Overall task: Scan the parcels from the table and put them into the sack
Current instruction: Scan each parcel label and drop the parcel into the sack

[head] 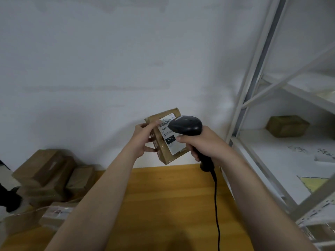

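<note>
Parcel (167, 135) is what we are gripping upright above the table (163, 205) with our left hand (145, 138); our right hand (201, 142) is clenching the scanner (186, 125), aiming at its label (169, 136).

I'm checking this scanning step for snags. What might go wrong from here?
1. The scanner in the right hand covers part of the label, so the barcode may not read.
2. The left hand holds the parcel by its edge in mid-air; it might slip.
3. The scanner's cable trails across the table and may snag.
</note>
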